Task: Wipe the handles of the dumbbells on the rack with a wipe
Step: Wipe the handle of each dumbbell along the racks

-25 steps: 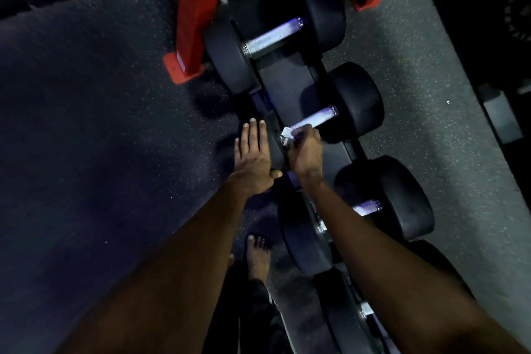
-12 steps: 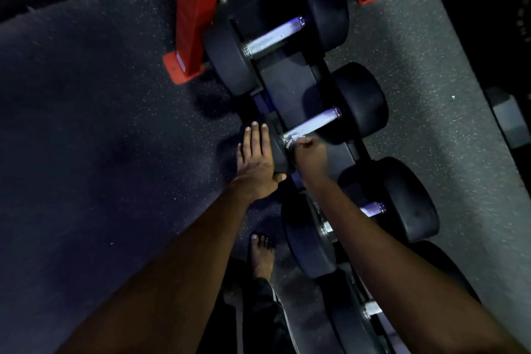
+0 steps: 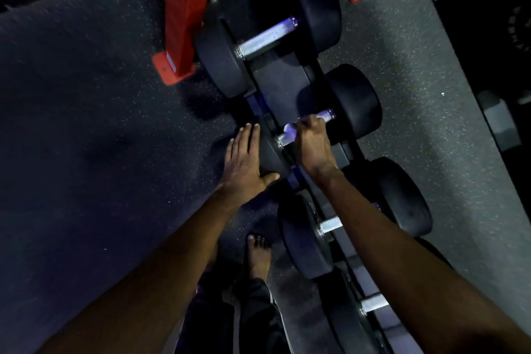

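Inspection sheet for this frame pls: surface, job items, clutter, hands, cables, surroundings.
Surface: speckled rubber floor, dim.
Job's things: four dumbbells visible on black rack; wipe not clearly visible, only a pale patch by the right fingers.
Clutter: nothing seen.
Hands: left hand lies flat against the second dumbbell's near head; right hand grips its handle.
Cables: nothing seen.
Surroundings: red posts; bare foot; dark gear at right, unclear.
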Available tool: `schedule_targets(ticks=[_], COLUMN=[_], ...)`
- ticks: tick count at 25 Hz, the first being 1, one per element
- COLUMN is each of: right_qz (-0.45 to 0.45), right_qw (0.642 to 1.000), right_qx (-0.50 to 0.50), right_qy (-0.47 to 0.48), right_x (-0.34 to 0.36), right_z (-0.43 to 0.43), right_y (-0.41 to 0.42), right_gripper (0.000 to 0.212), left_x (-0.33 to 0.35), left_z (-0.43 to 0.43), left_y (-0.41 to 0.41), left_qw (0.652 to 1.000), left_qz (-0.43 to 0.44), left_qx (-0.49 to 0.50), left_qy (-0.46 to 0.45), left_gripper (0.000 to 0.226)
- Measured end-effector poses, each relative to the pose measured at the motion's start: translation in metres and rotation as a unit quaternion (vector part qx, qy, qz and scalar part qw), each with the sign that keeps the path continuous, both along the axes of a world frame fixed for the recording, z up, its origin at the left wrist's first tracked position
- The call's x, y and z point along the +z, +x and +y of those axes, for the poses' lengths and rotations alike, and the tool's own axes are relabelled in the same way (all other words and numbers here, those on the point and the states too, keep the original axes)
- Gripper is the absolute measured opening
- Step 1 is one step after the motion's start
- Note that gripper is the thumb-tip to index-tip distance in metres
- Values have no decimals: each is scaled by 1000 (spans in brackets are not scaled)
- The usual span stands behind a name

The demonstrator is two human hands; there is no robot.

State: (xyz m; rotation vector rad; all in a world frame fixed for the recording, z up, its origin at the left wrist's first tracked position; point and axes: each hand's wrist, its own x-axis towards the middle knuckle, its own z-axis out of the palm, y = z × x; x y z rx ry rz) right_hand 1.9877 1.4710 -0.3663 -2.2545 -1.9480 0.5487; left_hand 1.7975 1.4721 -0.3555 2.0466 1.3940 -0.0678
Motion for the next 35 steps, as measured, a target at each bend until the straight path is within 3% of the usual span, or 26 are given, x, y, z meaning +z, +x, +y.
schedule_targets(ticks=[2,5,8,11,15,17,19,22,25,26,28,29,30,33,35], right_qz=[-58,-95,-111,-162,-61,32,140,192,224,236,306,361,408,486,518], right_qw=[995,993,986,982,992,998,972,942,868,823,694,630,589,576,573], right_qx=[74,31,105,59,80,-44,-189,-267,-425,-500,-644,-683,-695,-658,-635], right_qy=[-43,-61,-65,-78,-79,-26,20,63,125,129,95,81,59,-1,-6], right_x=[-1,6,19,19,10,0,-5,-9,-8,-7,-7,-13,-15,-25,-20], right_z=[3,10,16,22,13,4,-7,-19,-18,-13,-2,1,3,-1,1], right_y=[-5,-5,-7,-1,1,3,-3,-31,-54,-56,-56,-56,-55,-42,-29], right_gripper=[25,29,22,31,31,33,28,27,22,19,19,21,21,14,24], left_x=[-1,-3,-1,4,8,7,7,6,5,4,3,3,3,4,4], left_z=[0,1,3,11,24,23,21,22,21,21,20,20,21,20,20], left_y=[1,-1,-2,2,11,10,9,9,9,10,9,9,9,9,8], left_qw=[1000,999,999,999,996,995,993,993,994,994,995,995,995,996,996], left_qz=[5,16,21,30,66,68,63,54,48,46,47,47,46,38,36], left_qx=[-12,-25,-23,-8,-21,-20,-16,-6,7,10,19,20,19,20,19], left_qy=[-16,-31,-41,-40,-51,-71,-94,-101,-102,-99,-91,-91,-91,-81,-80], left_gripper=[129,129,130,135,143,145,146,147,148,149,148,148,147,147,147])
